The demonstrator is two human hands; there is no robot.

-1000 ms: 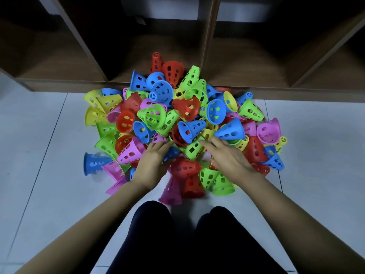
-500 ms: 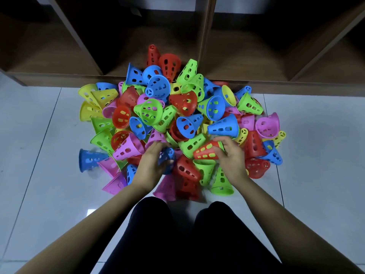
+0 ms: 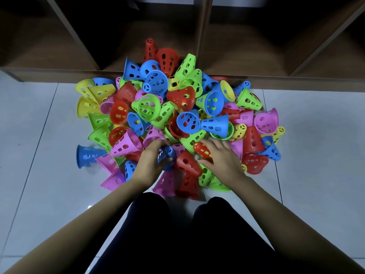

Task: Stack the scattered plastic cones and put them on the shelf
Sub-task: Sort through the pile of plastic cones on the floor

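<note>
1. Wooden shelf (image 3: 246,56) along the top, compartments bare but for two red cones (image 3: 160,53) poking into the middle one.
2. Heap of cones (image 3: 177,115) in many colours on the tiled floor (image 3: 39,184), touching the shelf's front edge.
3. Left hand (image 3: 152,161) low at the heap's near edge, fingers wrapped round a blue cone (image 3: 165,155).
4. Right hand (image 3: 221,157) palm down, clamped on a red cone (image 3: 201,150) lying sideways.
5. Dark-clad knees (image 3: 181,224) below; forearms cut off by the bottom edge; lower cones buried, uncountable.
</note>
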